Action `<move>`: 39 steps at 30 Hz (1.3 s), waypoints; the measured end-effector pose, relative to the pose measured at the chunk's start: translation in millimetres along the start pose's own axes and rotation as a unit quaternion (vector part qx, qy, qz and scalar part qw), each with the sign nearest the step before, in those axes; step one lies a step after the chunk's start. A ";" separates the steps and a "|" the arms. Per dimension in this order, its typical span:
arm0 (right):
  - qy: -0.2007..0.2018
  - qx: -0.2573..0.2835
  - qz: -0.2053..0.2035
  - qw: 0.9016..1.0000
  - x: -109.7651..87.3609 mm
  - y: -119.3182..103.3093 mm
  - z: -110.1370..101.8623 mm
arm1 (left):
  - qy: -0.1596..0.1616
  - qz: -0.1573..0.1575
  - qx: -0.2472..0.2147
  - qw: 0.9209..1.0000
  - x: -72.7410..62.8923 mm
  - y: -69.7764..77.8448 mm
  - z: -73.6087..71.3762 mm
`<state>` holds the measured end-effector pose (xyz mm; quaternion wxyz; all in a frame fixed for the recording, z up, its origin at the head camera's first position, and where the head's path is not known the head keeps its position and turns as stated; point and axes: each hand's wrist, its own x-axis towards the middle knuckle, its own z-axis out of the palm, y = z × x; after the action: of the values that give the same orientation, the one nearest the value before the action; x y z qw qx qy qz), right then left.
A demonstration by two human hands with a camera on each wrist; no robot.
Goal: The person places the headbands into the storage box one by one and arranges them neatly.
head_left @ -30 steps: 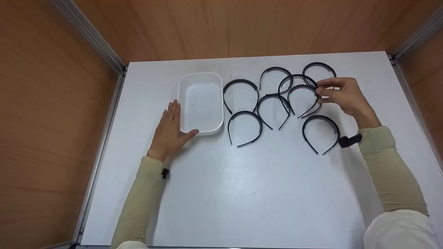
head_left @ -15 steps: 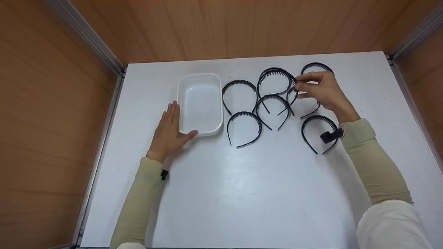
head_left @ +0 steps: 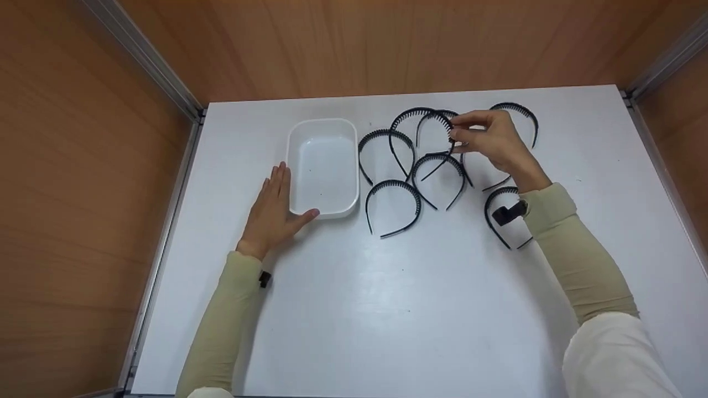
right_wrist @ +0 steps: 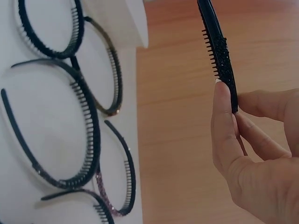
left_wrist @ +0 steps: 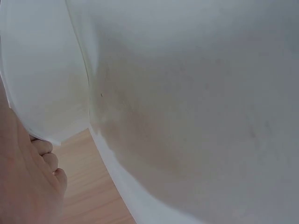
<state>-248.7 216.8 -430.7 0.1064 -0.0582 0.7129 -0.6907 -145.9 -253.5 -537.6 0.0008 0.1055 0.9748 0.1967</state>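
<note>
In the head view my right hand [head_left: 492, 138] pinches a black toothed headband [head_left: 412, 111] by its right side, raised over the other headbands. The right wrist view shows thumb and fingertips on the band [right_wrist: 217, 37], which has a dark glittery section. My left hand [head_left: 268, 213] lies with straight fingers along the left wall of a white rectangular tub [head_left: 323, 213], thumb at its near corner. In the left wrist view the left hand [left_wrist: 28, 182] shows at the tub's edge.
Several headbands lie to the tub's right, among them one beside it [head_left: 381, 132], a nearer one [head_left: 393, 182], a middle one [head_left: 437, 156] and a far-right one [head_left: 520, 106]. Another [head_left: 492, 221] is partly covered by the right forearm. Wooden panels [head_left: 387, 50] enclose the white table [head_left: 359, 320].
My right hand has moved left with the pinched headband, from the right side of the group toward the tub. The left hand has stayed at the tub.
</note>
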 end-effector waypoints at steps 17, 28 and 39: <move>-0.015 -0.022 0.001 1.000 24.1 -3.2 41.3 | -0.002 0.008 0.016 1.000 0.2 0.7 -1.4; -0.040 0.005 0.005 0.999 39.7 0.7 80.8 | 0.007 0.014 0.019 1.000 -2.5 -1.0 -0.9; -0.048 -0.008 0.015 0.999 51.5 7.8 110.3 | -0.002 0.008 0.015 1.000 -1.9 1.2 -1.1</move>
<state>-272.6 98.1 -444.7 0.1498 -0.0816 0.7134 -0.6797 -143.8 -253.3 -536.2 -0.0008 0.1136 0.9767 0.1819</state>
